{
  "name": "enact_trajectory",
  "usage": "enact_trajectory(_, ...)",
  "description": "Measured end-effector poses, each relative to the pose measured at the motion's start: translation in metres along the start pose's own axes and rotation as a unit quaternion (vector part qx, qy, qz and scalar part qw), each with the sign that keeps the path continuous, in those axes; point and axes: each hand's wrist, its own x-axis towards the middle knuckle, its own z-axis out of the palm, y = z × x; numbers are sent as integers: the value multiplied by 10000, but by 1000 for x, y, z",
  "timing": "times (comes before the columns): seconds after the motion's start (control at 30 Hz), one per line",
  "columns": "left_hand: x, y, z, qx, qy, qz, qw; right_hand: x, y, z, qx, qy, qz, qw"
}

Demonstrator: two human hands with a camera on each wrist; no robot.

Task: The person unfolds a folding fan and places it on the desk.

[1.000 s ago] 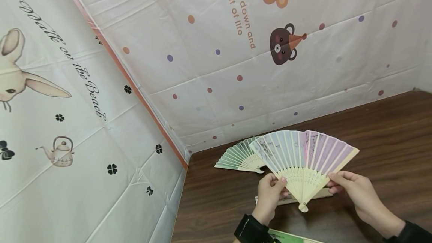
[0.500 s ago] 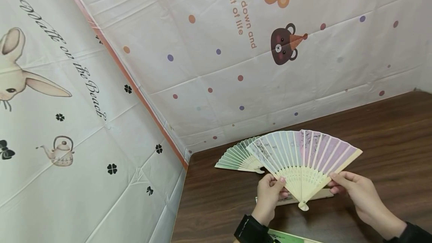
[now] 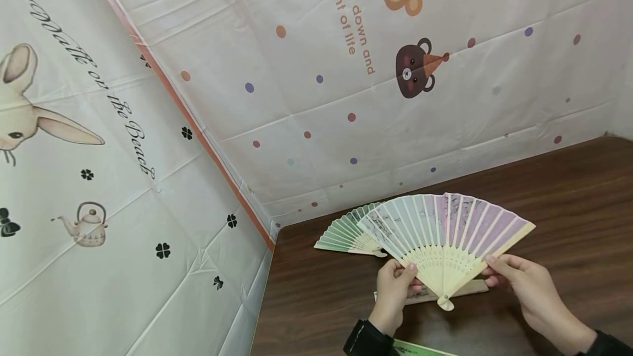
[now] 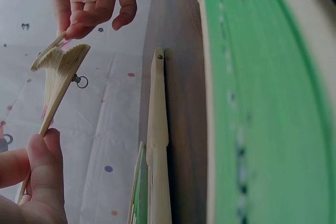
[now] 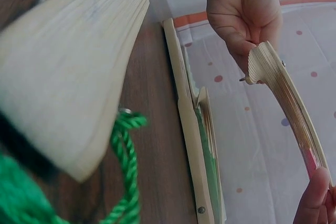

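A folding fan (image 3: 442, 229), pale blue on its left half and lilac on its right, is spread wide above the table. My left hand (image 3: 394, 291) pinches its left guard stick between thumb and fingers. On the opposite side, my right hand (image 3: 531, 290) pinches the right guard. The fan's pivot end points toward me, and a small metal ring (image 4: 80, 81) shows there in the left wrist view. Partly hidden beneath lies a folded fan (image 3: 472, 288) with pale sticks. Behind the left edge, a green fan (image 3: 346, 233) lies partly spread.
Another green fan (image 3: 417, 349), folded, lies at the near edge of view, close to the left sleeve. A green cord (image 5: 127, 177) hangs by it in the right wrist view. Printed cloth (image 3: 306, 98) walls in the brown table (image 3: 588, 207) at the back and left.
The held fan has spread slightly wider, its left edge shifting left and its right edge right. My right hand has moved a little to the right. Both hands keep their hold.
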Motion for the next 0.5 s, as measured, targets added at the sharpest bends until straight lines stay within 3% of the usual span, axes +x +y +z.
enact_trajectory(0.33,0,0,0,-73,4,-36,10000,12,20,-4,279,236,-250,9990)
enact_trajectory(0.5,0,0,0,-136,39,-49,9999,7,12,-2,307,320,-155,9989)
